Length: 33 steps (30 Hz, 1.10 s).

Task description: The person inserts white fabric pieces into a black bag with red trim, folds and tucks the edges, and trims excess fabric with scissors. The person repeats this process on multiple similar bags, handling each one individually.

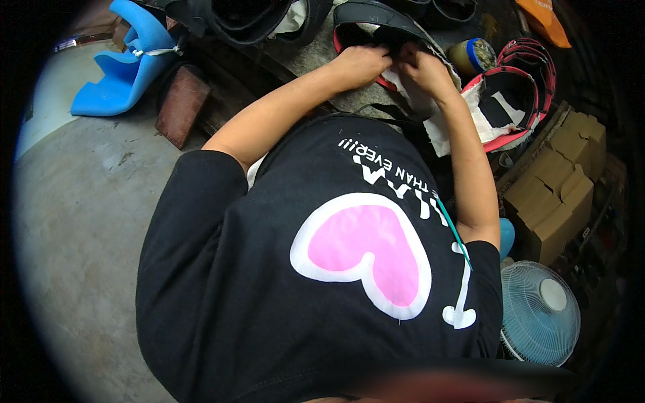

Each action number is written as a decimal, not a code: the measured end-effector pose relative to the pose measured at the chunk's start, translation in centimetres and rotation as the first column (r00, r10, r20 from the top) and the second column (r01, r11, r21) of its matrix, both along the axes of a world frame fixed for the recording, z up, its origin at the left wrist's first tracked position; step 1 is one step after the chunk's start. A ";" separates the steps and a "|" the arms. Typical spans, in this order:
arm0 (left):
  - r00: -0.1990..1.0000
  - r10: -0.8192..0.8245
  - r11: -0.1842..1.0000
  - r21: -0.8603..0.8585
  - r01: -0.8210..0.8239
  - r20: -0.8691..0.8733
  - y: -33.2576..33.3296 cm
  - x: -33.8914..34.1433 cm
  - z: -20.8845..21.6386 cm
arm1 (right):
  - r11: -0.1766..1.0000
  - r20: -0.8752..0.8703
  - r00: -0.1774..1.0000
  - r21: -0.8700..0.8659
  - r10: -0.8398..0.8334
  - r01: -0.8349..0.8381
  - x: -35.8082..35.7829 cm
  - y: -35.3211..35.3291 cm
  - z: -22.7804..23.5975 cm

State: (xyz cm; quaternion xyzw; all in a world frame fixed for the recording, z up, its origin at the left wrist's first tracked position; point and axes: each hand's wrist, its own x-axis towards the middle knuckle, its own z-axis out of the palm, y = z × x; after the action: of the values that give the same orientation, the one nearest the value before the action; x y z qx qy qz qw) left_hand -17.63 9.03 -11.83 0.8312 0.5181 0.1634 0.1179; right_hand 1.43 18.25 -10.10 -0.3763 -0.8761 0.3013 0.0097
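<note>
A curved black piece (384,15) with red edging and a pale inner lining lies in front of me at the top of the view. Both my hands reach into its opening. My left hand (363,66) has its fingers curled and pinched together near the left inner edge. My right hand (423,71) is closed too, just to the right, with the fingertips pointing into the dark hollow. Whatever the fingertips hold is hidden in shadow. White cloth (413,93) hangs from the piece below my hands.
To the right lies a similar red-edged piece (500,140), beside a jar with a blue rim (478,56). More black pieces (245,20) sit at the top. A blue foam piece (127,74) stands left, cardboard boxes (554,195) and a fan (541,312) right.
</note>
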 end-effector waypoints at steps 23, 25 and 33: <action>0.998 -0.041 0.992 0.118 0.046 -0.048 0.5 -0.7 -0.2 | 0.999 -0.080 0.996 0.017 -0.047 0.049 0.0 -0.3 -0.3; 0.995 -0.034 0.997 0.067 0.040 -0.090 0.8 -0.5 -0.3 | 0.999 -0.097 0.994 0.024 -0.041 0.043 0.1 -0.2 -0.6; 0.999 0.003 0.997 -0.080 -0.006 -0.036 -0.5 -1.5 -0.2 | 0.996 0.017 0.996 0.021 -0.084 0.084 0.0 -0.5 -0.6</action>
State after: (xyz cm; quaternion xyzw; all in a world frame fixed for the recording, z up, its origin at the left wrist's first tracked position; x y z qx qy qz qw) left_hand -19.09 8.56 -12.02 0.8275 0.5280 0.1281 0.1414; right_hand 1.39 17.79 -10.69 -0.4155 -0.8625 0.2884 0.0184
